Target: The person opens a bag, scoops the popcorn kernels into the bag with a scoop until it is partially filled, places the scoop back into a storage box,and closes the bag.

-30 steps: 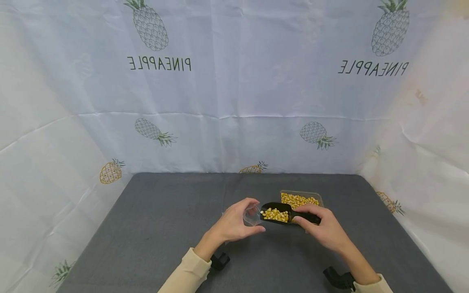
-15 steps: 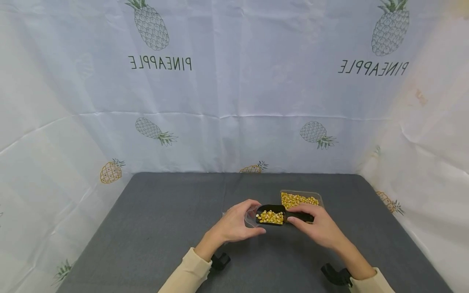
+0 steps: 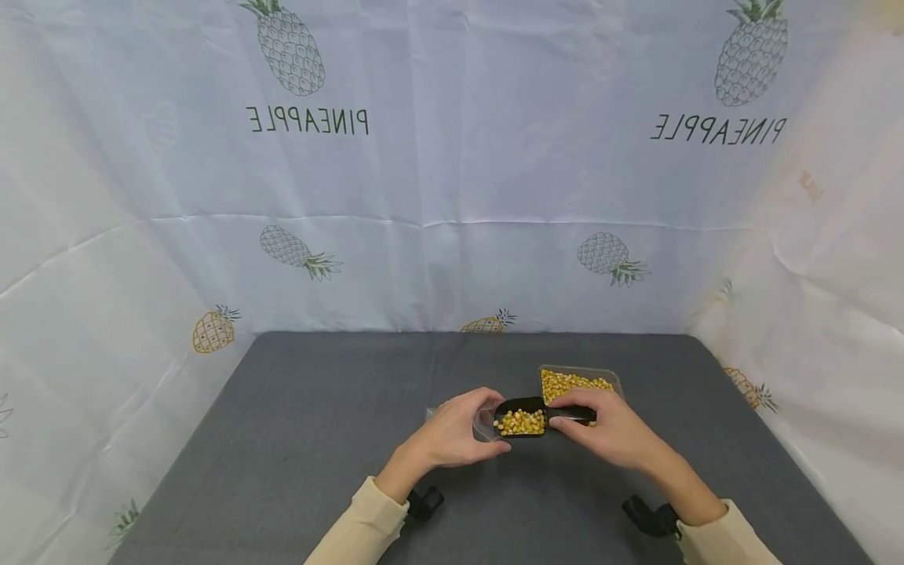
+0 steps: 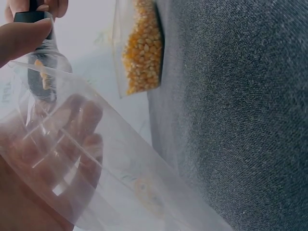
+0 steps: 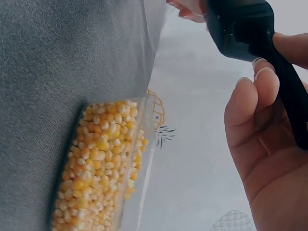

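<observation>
Thumb and fingers of the left hand (image 3: 452, 430) curve in a wide C, tips well apart, holding a clear plastic bag (image 4: 115, 149) around its mouth; left wrist view shows some fingers through the film (bag outline hard to read in head view). Right hand (image 3: 610, 431) pinches the handle (image 5: 288, 91) of a black scoop (image 5: 245, 29), thumb on one side, fingertips bunched on the other, no spread between them and the handle.

Scoop lies roughly level between the two hands, front edge at the bag mouth, between left thumb and fingers; can't tell exactly how deep it sits. Yellow corn kernels (image 3: 521, 424) cover the bowl floor. A few kernels also show in left wrist view, seen past the film.

Clear plastic box (image 4: 124, 29) rests on the table just behind the right hand, holding a lot more corn (image 3: 574, 384); right hand and scoop hide its near part in head view. Black mounts on both wrists, cream sleeves (image 3: 360, 522) behind them.

Grey cloth-covered table (image 3: 318, 439) under everything. White backdrop (image 3: 452, 165) around it, pineapple prints, "PINEAPPLE" lettering mirrored.
</observation>
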`<state>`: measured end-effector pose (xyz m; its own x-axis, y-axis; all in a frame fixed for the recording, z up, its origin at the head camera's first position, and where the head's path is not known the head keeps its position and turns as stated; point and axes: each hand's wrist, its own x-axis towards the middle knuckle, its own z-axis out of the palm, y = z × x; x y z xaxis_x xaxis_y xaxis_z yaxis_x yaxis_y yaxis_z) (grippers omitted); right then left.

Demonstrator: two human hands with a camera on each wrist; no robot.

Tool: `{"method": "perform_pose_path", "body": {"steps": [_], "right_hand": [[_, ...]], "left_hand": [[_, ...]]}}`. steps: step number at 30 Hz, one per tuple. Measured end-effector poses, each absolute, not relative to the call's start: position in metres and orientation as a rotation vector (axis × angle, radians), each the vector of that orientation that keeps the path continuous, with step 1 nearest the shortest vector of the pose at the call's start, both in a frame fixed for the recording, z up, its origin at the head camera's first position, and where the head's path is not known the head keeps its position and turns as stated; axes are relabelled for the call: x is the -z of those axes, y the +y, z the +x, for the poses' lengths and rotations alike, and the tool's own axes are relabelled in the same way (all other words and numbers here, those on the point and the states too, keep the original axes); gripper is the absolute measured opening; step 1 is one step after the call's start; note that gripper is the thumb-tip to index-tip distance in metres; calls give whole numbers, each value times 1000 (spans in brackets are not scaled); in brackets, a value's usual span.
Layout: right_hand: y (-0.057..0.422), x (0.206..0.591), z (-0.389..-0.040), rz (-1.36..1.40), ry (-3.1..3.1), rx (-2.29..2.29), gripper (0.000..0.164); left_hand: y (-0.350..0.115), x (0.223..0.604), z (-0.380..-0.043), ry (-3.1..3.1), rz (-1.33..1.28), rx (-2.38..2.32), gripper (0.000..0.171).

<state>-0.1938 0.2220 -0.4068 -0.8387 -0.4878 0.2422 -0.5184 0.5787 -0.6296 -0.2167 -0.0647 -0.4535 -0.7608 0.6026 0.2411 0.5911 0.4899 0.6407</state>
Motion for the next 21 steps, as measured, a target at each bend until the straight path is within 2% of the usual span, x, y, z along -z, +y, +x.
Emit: {"method": "perform_pose_path", "body": {"steps": [8,21], "right_hand": [[218,397,-200,993,-2749,-1062,22],[211,389,-203,1022,-2767,-1000,22]], "left_hand": [[-66,454,-220,2700,1090,-1150,55],[-67,454,-223,2697,1071,-1159,57]]}}
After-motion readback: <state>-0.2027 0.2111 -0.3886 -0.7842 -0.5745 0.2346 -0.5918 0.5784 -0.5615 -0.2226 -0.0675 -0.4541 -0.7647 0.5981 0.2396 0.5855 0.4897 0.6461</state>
